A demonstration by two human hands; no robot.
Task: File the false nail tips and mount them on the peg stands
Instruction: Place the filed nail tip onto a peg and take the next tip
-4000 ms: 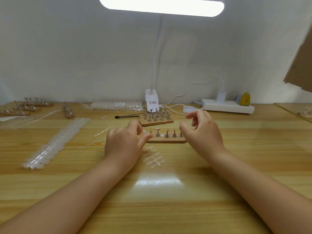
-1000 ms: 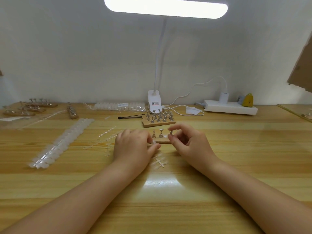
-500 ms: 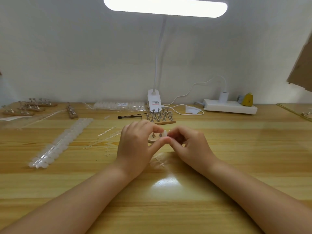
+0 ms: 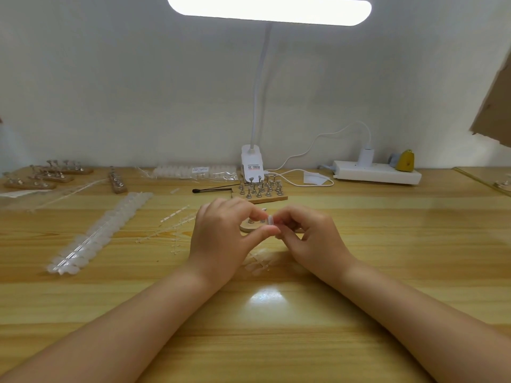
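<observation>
**Both hands pinch one nail tip over the peg stand**

Both grips meet at one small clear nail tip (image 4: 270, 219). On the left hand (image 4: 221, 241), the thumb and forefinger are curled narrow and pinch the tip from the left side; the right hand (image 4: 309, 236) has its fingers curled close and holds it from the right. The tip is just above the small wooden peg stand (image 4: 249, 226), which lies on the tabletop (image 4: 387, 258) between the two hands and is partly hidden by them. I cannot tell if the tip already touches a peg.

The task looks to be at an early or middle stage. Two bare pegs are visible on this stand, so I judge that they at least wait for tips. Behind it, a bigger block of pegs (image 4: 260, 192) also stands without tips. Near the wrists lies a short piece of strip with tips (image 4: 258, 262), and to the left a long strip of tips (image 4: 96, 236) is still full. Far left, some more stands (image 4: 41, 175) are too small to read.
</observation>
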